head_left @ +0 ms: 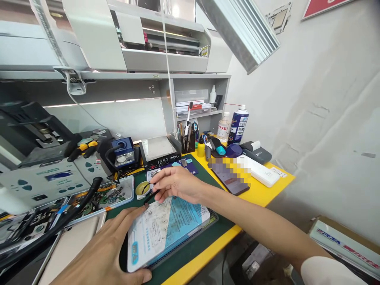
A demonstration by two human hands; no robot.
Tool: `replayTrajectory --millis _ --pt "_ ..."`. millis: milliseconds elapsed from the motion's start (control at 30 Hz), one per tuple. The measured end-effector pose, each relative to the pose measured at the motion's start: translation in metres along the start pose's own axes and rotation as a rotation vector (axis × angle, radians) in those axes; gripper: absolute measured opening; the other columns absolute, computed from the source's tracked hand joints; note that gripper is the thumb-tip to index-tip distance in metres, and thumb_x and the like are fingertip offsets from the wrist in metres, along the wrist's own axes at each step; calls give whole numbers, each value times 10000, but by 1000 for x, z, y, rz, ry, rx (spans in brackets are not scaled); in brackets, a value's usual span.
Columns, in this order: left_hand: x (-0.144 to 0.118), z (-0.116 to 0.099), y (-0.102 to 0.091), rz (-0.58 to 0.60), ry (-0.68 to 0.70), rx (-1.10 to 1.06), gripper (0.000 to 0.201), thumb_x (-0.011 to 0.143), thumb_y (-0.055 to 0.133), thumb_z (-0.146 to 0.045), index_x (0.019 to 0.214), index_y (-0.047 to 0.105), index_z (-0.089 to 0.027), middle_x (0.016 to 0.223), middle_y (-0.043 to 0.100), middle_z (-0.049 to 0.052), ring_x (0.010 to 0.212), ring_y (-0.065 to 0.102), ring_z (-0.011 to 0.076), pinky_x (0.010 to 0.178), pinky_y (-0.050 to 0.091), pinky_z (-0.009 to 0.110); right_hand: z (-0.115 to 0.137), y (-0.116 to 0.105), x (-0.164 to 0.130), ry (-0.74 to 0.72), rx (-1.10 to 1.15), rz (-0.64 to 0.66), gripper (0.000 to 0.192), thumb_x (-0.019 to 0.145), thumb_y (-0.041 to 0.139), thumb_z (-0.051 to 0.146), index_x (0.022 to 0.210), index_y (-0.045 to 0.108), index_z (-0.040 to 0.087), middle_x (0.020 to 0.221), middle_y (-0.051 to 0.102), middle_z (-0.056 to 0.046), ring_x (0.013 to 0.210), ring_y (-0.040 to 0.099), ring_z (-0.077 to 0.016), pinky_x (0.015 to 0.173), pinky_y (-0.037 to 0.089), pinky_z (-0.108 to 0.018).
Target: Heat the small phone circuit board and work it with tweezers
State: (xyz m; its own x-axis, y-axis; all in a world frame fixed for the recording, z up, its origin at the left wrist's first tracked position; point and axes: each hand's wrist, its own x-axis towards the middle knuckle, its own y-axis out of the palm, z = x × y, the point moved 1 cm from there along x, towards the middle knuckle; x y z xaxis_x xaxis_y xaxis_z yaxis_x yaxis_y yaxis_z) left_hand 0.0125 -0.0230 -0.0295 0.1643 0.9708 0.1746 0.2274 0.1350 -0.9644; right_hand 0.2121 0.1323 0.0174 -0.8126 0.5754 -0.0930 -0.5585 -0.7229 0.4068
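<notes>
Crowded green mat, left hand flat on packet edge — fingers apart; right hand fingers pinching tweezers.

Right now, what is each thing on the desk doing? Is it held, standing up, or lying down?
Left hand: open, pressed flat on the pad's near corner.
Right hand: pinching tweezers above the pad.
Pad: lying flat on the green mat.
Phone: lying flat, screen up.
Spray can: upright, cap on.
Yellow bottle: upright, capped.
Parts tray: flat, holding small parts.
</notes>
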Motion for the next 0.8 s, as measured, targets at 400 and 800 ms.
replayTrajectory --millis 400,800 --pt "-13 9 11 -52 57 40 963 672 748 -377 1531 322 -293 1487 551 111 1342 564 381 1053 551 476 5 0 -4 39 -18 12 189 736 721 50 916 686 97 735 724 -54 585 726 -172 590 619 -273" --pt "10 -11 -45 69 -326 -576 575 906 582 -608 1346 574 -236 1232 699 112 1051 666 293 887 538 409 10 -1 -5 0 -73 -17 313 683 792 99 961 648 113 753 742 -65 628 746 -198 597 608 -285"
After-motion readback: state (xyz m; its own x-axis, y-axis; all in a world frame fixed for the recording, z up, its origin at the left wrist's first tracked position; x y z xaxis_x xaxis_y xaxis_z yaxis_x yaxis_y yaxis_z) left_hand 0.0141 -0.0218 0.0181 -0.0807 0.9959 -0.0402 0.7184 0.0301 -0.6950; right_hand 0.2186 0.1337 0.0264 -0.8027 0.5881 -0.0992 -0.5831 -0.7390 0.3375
